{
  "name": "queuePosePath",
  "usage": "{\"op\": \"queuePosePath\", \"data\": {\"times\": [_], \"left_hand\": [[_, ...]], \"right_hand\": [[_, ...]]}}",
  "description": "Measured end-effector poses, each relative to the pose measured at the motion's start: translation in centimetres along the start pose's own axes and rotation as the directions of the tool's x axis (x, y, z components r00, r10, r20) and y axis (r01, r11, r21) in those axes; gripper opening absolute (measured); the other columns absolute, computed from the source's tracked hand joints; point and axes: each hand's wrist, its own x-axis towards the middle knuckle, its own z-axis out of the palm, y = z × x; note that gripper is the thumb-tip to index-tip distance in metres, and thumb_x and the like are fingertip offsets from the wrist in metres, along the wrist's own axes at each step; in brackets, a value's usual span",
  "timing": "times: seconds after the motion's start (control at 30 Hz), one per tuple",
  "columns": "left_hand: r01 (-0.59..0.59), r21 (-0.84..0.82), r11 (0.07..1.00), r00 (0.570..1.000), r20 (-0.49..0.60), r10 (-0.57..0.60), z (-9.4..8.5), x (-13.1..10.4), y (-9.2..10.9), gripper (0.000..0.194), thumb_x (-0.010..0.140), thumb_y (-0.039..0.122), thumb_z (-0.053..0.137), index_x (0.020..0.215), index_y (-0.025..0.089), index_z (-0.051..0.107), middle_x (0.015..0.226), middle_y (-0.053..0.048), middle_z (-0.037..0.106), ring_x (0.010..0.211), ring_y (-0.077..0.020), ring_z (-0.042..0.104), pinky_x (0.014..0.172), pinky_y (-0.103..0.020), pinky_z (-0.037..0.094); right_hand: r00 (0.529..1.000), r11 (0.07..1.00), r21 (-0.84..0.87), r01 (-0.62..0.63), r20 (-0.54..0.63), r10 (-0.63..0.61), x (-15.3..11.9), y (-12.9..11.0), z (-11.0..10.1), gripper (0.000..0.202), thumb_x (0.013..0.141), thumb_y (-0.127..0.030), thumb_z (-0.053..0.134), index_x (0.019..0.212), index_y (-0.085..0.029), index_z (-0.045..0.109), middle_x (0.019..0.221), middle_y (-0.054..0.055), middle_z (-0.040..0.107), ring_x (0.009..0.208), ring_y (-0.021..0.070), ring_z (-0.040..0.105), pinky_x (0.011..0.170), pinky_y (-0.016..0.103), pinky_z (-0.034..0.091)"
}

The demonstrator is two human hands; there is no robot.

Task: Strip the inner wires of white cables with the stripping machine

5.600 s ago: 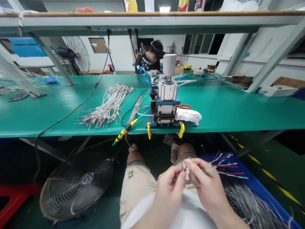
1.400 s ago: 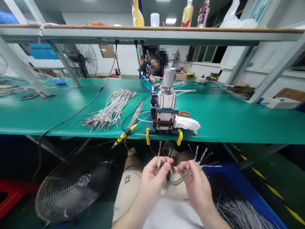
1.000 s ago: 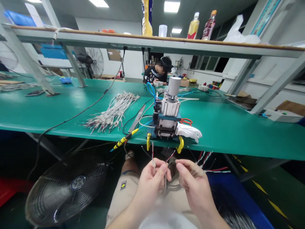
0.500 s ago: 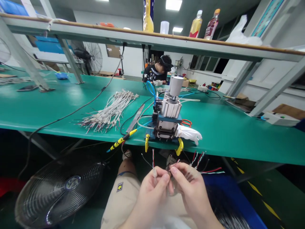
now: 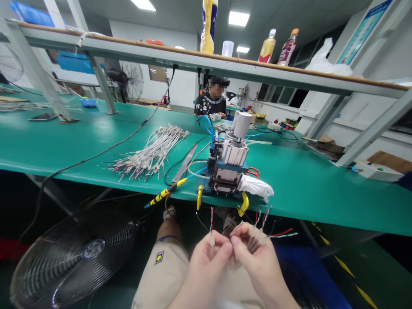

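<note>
Over my lap, in front of the bench edge, both hands are close together with their fingertips nearly meeting. My left hand [image 5: 210, 259] is closed on a pale cable whose red, white and dark wires [image 5: 212, 219] stick up above the fingers. My right hand [image 5: 254, 255] pinches thin wire ends between thumb and forefinger. Several more cables lie in its curled fingers, their stripped red, white and green wires [image 5: 264, 218] fanning out to the right. Just beyond stands a small pneumatic press [image 5: 229, 165] at the bench edge. What lies between the fingertips is partly hidden.
A bundle of white cables [image 5: 154, 152] lies on the green bench [image 5: 80, 141], beside a steel ruler [image 5: 185, 164]. Yellow clamp handles [image 5: 243, 204] jut from the edge. A floor fan [image 5: 93, 249] stands lower left, a blue bin [image 5: 312, 274] lower right. A person [image 5: 210, 101] sits opposite.
The view has shifted slightly, so the bench and shelf appear lower. Both hands keep their hold on the cables, with small finger movements. The person opposite has raised their head.
</note>
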Motion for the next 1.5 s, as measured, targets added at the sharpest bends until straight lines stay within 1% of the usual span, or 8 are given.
{"op": "queuePosePath", "data": {"times": [0.3, 0.47, 0.63, 0.77, 0.87, 1.03, 1.3, 1.5], "left_hand": [[-0.057, 0.107, 0.993, 0.998, -0.011, 0.059, 0.0, -0.4, -0.6, 0.046, 0.07, 0.056, 0.081, 0.074, 0.017, 0.056, 0.058, 0.001, 0.061, 0.037, -0.0021, 0.023, 0.037, -0.017, 0.012], [-0.072, 0.088, 0.994, 0.997, -0.014, 0.073, -0.2, -0.7, -0.6, 0.047, 0.073, 0.058, 0.078, 0.078, 0.018, 0.054, 0.061, 0.001, 0.063, 0.036, -0.0013, 0.019, 0.036, -0.017, 0.01], [-0.063, 0.033, 0.997, 0.997, -0.033, 0.064, -0.2, -0.4, -0.6, 0.049, 0.072, 0.059, 0.079, 0.083, 0.018, 0.053, 0.06, 0.0, 0.065, 0.036, -0.0004, 0.017, 0.037, -0.016, 0.008], [-0.052, 0.036, 0.998, 0.999, -0.003, 0.052, 0.0, -0.4, -0.4, 0.047, 0.073, 0.058, 0.078, 0.082, 0.017, 0.056, 0.059, 0.0, 0.064, 0.035, -0.0006, 0.019, 0.036, -0.017, 0.009], [-0.037, 0.023, 0.999, 0.999, 0.01, 0.037, 0.0, -0.4, -0.5, 0.047, 0.073, 0.058, 0.079, 0.081, 0.017, 0.058, 0.059, 0.002, 0.062, 0.034, -0.0003, 0.019, 0.036, -0.016, 0.01], [-0.009, 0.004, 1.0, 1.0, 0.018, 0.009, -0.2, -0.6, -0.7, 0.05, 0.07, 0.059, 0.081, 0.088, 0.017, 0.061, 0.056, 0.002, 0.06, 0.034, -0.0008, 0.02, 0.036, -0.016, 0.01], [0.002, 0.044, 0.999, 0.997, -0.074, 0.002, 0.1, -0.4, -0.2, 0.059, 0.062, 0.069, 0.08, 0.077, 0.017, 0.055, 0.044, 0.008, 0.046, 0.038, -0.0037, 0.026, 0.039, -0.015, 0.017], [-0.022, 0.026, 0.999, 0.994, -0.107, 0.024, 0.8, 0.1, 0.1, 0.057, 0.062, 0.066, 0.082, 0.07, 0.017, 0.054, 0.046, 0.004, 0.055, 0.037, -0.0034, 0.028, 0.039, -0.017, 0.011]], "right_hand": [[0.97, 0.997, -0.05, 0.057, -0.232, -0.068, 0.1, 0.5, -0.5, 0.011, 0.061, -0.019, 0.075, 0.062, -0.018, 0.064, 0.053, -0.002, 0.058, 0.046, 0.0119, 0.051, 0.043, 0.02, 0.043], [0.956, 0.996, 0.062, 0.068, -0.29, -0.047, 1.3, 1.8, -2.2, 0.021, 0.072, -0.034, 0.077, 0.07, -0.018, 0.063, 0.045, -0.009, 0.042, 0.039, 0.0056, 0.03, 0.038, 0.016, 0.027], [0.978, 0.988, 0.153, -0.005, -0.204, 0.037, 0.5, 1.3, -1.8, 0.032, 0.072, -0.043, 0.082, 0.076, -0.015, 0.068, 0.043, -0.011, 0.036, 0.037, 0.0035, 0.023, 0.036, 0.016, 0.019], [0.992, 0.993, 0.118, -0.03, -0.115, 0.043, -0.6, 0.7, -0.9, 0.029, 0.07, -0.041, 0.086, 0.082, -0.017, 0.076, 0.059, 0.001, 0.064, 0.043, 0.0088, 0.048, 0.041, 0.019, 0.039], [0.995, 0.997, 0.073, -0.007, -0.102, 0.015, -0.7, 0.6, -0.5, 0.022, 0.068, -0.036, 0.087, 0.076, -0.019, 0.077, 0.071, 0.006, 0.073, 0.058, 0.018, 0.064, 0.051, 0.024, 0.051], [0.997, 0.994, 0.097, -0.055, -0.042, 0.059, -0.7, 0.8, -0.5, 0.023, 0.071, -0.037, 0.085, 0.069, -0.019, 0.071, 0.059, 0.0, 0.064, 0.046, 0.0128, 0.055, 0.042, 0.021, 0.043], [0.999, 0.999, 0.022, -0.031, -0.019, 0.032, -1.0, 0.9, -0.6, 0.027, 0.074, -0.04, 0.083, 0.069, -0.018, 0.068, 0.066, 0.001, 0.063, 0.061, 0.0147, 0.057, 0.055, 0.021, 0.047], [0.999, 0.989, 0.146, -0.026, -0.034, 0.031, -1.1, 1.4, 0.2, 0.03, 0.075, -0.045, 0.081, 0.067, -0.021, 0.066, 0.06, 0.0, 0.062, 0.049, 0.0138, 0.056, 0.046, 0.021, 0.046]]}}
